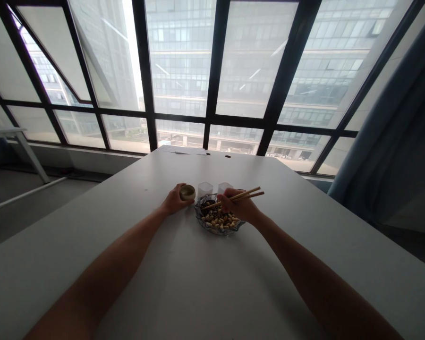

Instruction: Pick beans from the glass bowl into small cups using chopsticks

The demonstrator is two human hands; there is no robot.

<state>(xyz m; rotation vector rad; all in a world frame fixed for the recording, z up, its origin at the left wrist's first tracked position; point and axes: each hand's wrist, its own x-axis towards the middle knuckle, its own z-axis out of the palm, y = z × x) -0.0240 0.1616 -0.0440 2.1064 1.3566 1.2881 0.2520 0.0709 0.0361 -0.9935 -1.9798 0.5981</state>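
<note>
Glass dish (217, 225) of peanuts (220, 221) near the middle of the white tabletop (184, 274), taken here as the landmark. Right hand (238, 206) over the dish's far right edge, closed on a pair of wooden chopsticks (238, 196); tips angled down to the left into the dish's far side, where something darker lies among the nuts, back ends pointing up and right beyond the knuckles. Cannot tell whether a nut sits pinched between the tips. Left hand (174, 199) just left of the dish, fingers curled around a small round cup (187, 192) resting on the tabletop, its mouth upward, contents too small to make out. Two small clear cups (205, 188) directly behind the dish, side by side, the right one partly hidden by the right hand. Beyond the dish, at the tabletop's far edge, a sheet of paper (184, 150) and a small dark spot; then tall dark-framed windows (212, 85). Probably light, stiff and smooth-skinned, those peanuts: apt to roll or squirt sideways out of a pinch, so best caught across the waist, between the two tips, with mild pressure. Dish likely heavy enough to stay put, yet brittle and scalloped at the rim. Small cup light and easily tipped, best steadied around its side wall, as now
</note>
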